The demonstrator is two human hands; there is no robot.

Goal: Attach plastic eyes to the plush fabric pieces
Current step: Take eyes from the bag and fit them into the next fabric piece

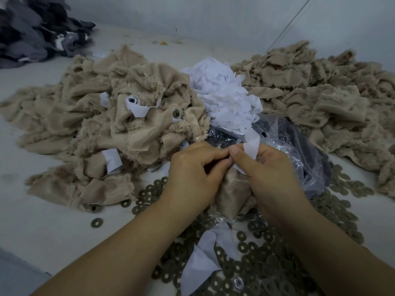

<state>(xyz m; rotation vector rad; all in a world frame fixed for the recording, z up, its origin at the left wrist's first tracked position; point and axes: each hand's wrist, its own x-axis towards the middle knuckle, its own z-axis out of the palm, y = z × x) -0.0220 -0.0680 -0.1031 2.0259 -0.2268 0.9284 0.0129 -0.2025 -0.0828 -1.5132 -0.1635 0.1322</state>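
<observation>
The big pale table (32, 221) has bare room at the near left; a white wall (192, 16) stands behind. A heap of tan plush pieces (96, 116) fills the left middle, another tan heap (320, 99) the right. Dark grey cloth (32, 33) sits far left. White scraps (226, 92) lie between the heaps, above a clear bag (299, 150). Brown washers (267, 263) crowd the near side. Both hands meet above them: the left hand (192, 169) and right hand (271, 174) pinch one tan plush piece (233, 195) with a white strip (252, 149).
</observation>
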